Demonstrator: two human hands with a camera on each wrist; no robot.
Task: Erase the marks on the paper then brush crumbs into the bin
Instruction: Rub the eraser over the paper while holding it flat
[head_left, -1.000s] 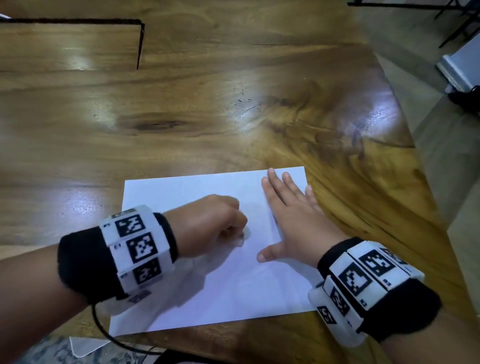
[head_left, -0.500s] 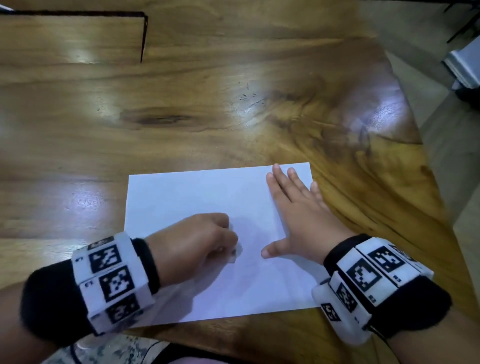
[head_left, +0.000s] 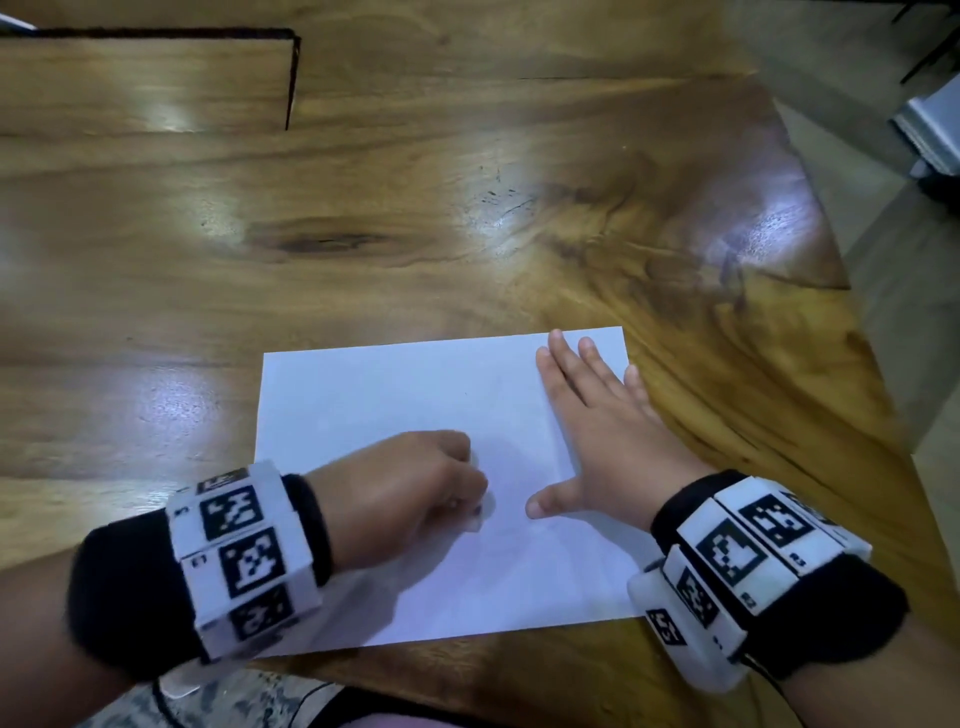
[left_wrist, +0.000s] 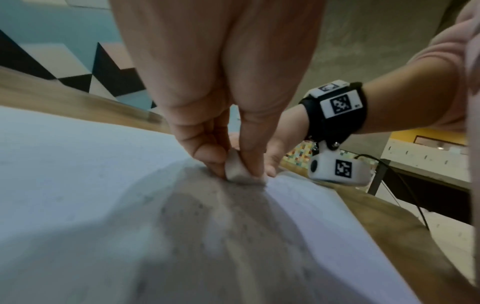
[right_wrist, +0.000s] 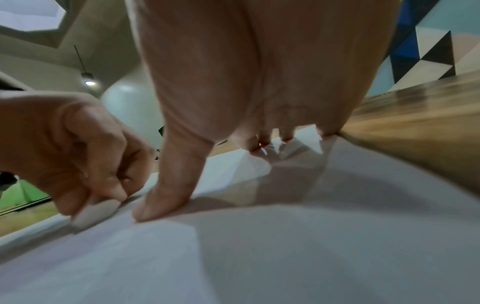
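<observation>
A white sheet of paper (head_left: 389, 400) lies on the wooden table near its front edge. My left hand (head_left: 415, 488) pinches a small white eraser (left_wrist: 235, 169) between thumb and fingers and presses its end onto the paper near the sheet's middle. The eraser (right_wrist: 96, 211) also shows in the right wrist view beside my right thumb. Small dark crumbs speckle the paper (left_wrist: 78, 164) below the eraser. My right hand (head_left: 597, 426) lies flat on the sheet's right part, fingers straight and spread, holding it down. No bin is in view.
The wooden table (head_left: 415, 208) stretches far beyond the paper, with a dark slot-like seam (head_left: 291, 78) at the back left. Its right edge (head_left: 852, 332) drops to the floor. A cable (left_wrist: 405, 185) trails from my right wristband.
My left hand with the eraser has slid back toward me and slightly left across the paper, then forward a little. The right hand has stayed flat on the sheet.
</observation>
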